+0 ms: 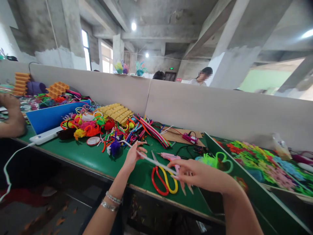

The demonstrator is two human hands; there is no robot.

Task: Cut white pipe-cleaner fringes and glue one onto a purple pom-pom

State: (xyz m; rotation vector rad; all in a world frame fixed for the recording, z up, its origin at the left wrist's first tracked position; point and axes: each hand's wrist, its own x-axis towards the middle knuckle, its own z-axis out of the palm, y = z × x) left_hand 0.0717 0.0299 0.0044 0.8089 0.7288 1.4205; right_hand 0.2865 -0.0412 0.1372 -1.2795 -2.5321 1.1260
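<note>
A pale, thin stem [156, 161] stretches between my two hands above the green tabletop. My left hand [134, 156] is closed on it near its far end, fingers partly bent. My right hand [189, 170] pinches its near end between thumb and forefinger, the other fingers hanging loose. Under the stem lie scissors [163, 181] with one red and one yellow handle. A pink glue gun [170, 156] rests just behind them. Beside my left hand sits a dark purple tufted piece [115, 147].
Colourful fuzzy pieces [91, 125] and a bundle of stems [156, 132] lie behind. A green divider [234, 169] stands at right, a blue panel [55, 116] and white power strip [46, 135] at left. Another person's arm [12, 119] rests far left.
</note>
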